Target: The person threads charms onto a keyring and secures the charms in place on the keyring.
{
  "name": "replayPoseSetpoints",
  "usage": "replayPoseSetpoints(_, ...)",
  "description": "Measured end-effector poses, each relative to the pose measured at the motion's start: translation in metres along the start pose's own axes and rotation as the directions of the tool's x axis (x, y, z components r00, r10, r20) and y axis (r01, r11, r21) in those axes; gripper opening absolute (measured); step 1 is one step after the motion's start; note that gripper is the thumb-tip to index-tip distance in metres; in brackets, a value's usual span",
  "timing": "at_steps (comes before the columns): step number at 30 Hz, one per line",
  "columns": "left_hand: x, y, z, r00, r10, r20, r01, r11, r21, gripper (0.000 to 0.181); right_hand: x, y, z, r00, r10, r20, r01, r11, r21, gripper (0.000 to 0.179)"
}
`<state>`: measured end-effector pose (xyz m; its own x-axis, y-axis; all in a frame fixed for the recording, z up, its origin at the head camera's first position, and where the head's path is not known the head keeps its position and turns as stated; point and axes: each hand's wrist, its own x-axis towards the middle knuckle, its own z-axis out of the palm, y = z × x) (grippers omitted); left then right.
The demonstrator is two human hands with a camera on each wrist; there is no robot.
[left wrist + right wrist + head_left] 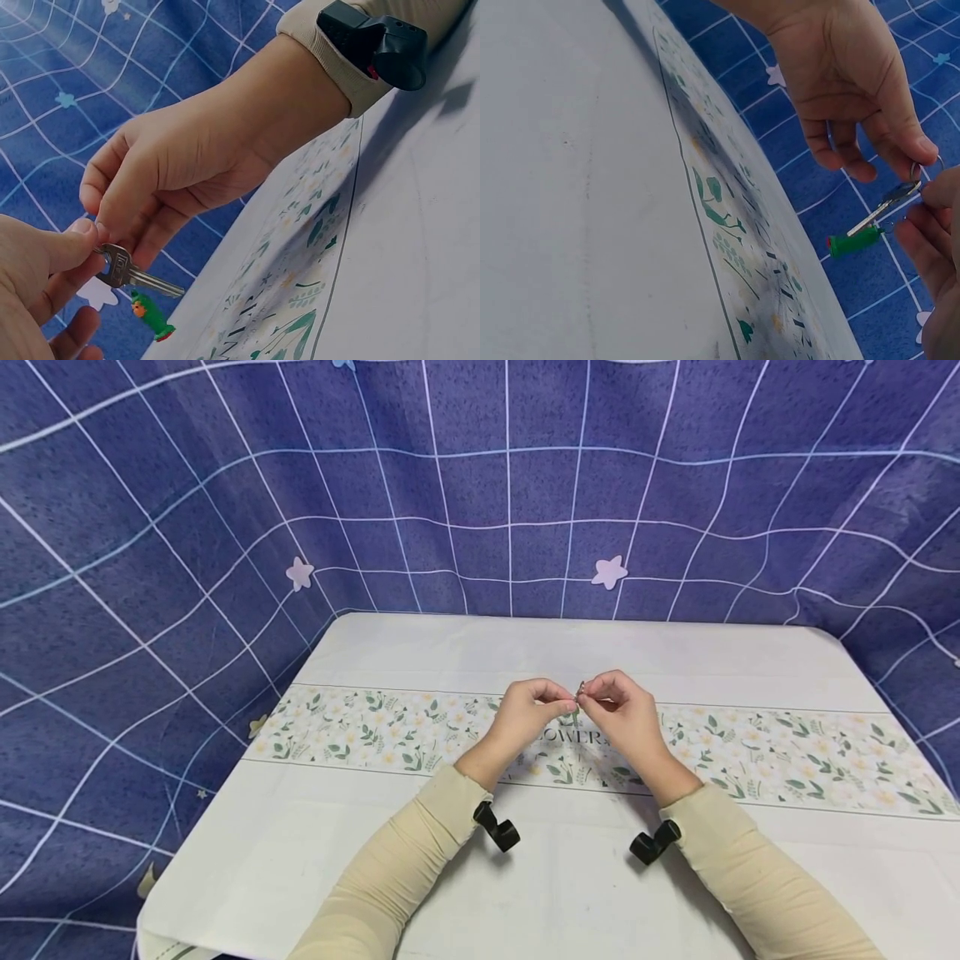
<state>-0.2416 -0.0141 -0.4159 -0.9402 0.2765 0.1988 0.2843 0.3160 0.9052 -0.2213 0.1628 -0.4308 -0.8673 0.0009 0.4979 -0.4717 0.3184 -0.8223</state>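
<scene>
While the left hand [527, 712] pinches a thin silver metal ring [913, 169], the right hand [628, 717] pinches its opposite side. Silver metal key with dark head [154, 281] and small green figure charm [152, 315] dangle between hands, above white table with floral band [555, 877].
</scene>
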Motion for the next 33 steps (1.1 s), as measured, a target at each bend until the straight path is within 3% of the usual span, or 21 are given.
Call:
replayPoseSetpoints(10,-0.002,0.002,0.002,1.0,0.019,-0.011,-0.018,0.995,0.094,0.007,-0.001,0.007,0.004,0.997,-0.062,-0.042,0.059,0.995,-0.083,0.014)
replayPoseSetpoints(22,-0.003,0.002,0.004,1.0,0.001,0.016,-0.002,0.999,0.04,0.008,-0.002,0.011,0.001,0.999,-0.037,0.034,0.038,0.998,-0.043,0.018)
replayPoseSetpoints(33,-0.002,-0.001,0.006,1.0,0.006,0.0,-0.006,1.0,0.029,0.007,-0.007,-0.026,0.0,0.996,-0.085,0.012,0.085,0.996,-0.04,0.02)
